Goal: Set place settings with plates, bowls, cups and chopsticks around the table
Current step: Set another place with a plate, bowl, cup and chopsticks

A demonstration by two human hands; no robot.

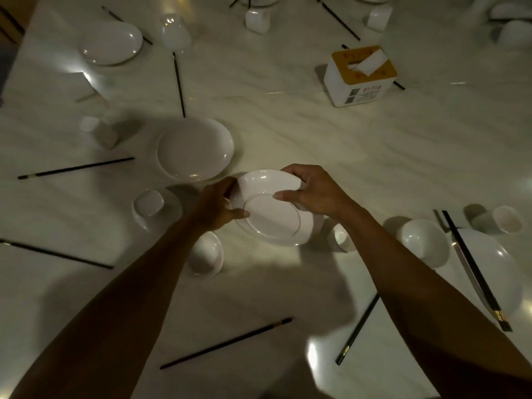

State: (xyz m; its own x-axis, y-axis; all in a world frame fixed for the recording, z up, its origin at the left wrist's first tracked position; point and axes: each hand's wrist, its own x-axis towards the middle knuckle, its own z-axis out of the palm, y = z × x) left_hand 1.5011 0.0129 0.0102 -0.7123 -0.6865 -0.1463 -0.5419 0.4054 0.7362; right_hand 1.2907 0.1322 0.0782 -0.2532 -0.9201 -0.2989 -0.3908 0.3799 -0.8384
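One chopstick [74, 167] is seen lying loose at the left of the table [288, 125], and near it a cup [99, 132] is spotted tipped on its side. Next along, a middle plate [195, 149] is set flat, with a bowl [205, 254] lying tilted nearer the person. Now the action: the left hand [216, 207] is curled on the near-left rim of the held plates [273, 223], two white ones together, thumb pressed on top. They are carried over the table at centre, the upper one tilted up off the lower. The right hand [313, 191] is clamped on their far-right edge, fingers curled over the rim. Behind, a tissue box [359, 74] is stood upright. Further right, a second bowl [423, 240] is placed beside a right plate [501, 277], across which paired chopsticks [475, 269] are laid.
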